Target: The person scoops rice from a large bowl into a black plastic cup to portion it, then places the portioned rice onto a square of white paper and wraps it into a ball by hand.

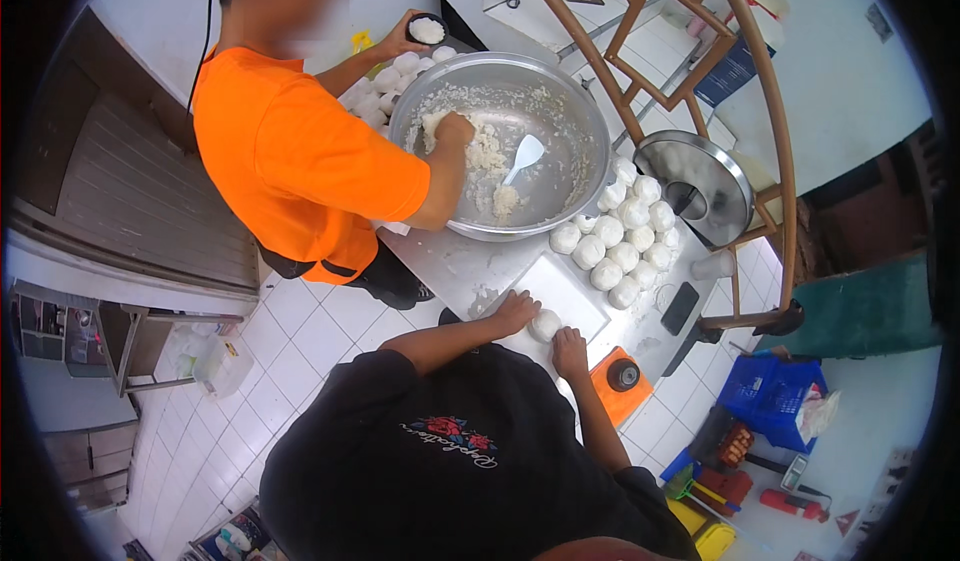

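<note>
A round ball wrapped in white (pixel 545 325) lies between my two hands near the front edge of a white sheet or board (pixel 559 291). My left hand (pixel 519 312) is at the ball's left side with its fingers loosely curled. On the right, my right hand (pixel 570 347) rests with bent fingers close to the ball. Whether either hand grips it cannot be told. Many similar white balls (pixel 622 253) are grouped on the metal table (pixel 450 264) at the back right. A large metal pot (pixel 592 110) holds cooked rice (pixel 484 148) and a white spatula (pixel 529 152).
A co-worker in an orange shirt (pixel 300 141) reaches into the pot and holds a small bowl of rice (pixel 427 30). To my right are an orange mat (pixel 621 392) with a black round object (pixel 623 374), a phone (pixel 679 309), a clear cup (pixel 712 266) and a metal lid (pixel 724 186).
</note>
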A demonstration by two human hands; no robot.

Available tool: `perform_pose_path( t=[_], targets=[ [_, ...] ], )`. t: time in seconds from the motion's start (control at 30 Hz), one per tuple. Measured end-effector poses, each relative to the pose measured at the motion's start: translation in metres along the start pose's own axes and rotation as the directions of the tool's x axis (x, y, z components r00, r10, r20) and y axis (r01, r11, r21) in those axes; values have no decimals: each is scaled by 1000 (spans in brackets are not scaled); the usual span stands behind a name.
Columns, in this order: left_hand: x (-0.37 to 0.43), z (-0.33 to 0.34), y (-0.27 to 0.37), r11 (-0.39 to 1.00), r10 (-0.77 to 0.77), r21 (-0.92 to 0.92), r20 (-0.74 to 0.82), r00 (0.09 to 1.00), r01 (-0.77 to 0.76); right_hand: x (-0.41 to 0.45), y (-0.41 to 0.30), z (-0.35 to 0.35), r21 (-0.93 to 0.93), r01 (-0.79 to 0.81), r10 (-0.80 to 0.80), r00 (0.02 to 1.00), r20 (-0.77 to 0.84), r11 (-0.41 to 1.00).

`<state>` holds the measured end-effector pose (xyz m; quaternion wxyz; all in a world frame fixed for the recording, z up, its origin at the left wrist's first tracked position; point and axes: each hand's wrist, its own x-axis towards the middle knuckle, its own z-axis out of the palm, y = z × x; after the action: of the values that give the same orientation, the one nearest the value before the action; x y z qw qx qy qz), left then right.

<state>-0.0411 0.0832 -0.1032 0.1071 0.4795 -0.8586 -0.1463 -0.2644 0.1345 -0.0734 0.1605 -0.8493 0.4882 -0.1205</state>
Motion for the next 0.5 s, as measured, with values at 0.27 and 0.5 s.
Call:
perform_pose_path(
  t=[0.27,0.5],
  targets=[
    [2,5,-2,980,-60,-189,24,998,63,-16,11,36,342,-162,222,964,-147,926],
    [9,-8,7,694,-8,-718,-76,997,-49,-41,42,44,624,-266,398,914,-79,734]
  ],
)
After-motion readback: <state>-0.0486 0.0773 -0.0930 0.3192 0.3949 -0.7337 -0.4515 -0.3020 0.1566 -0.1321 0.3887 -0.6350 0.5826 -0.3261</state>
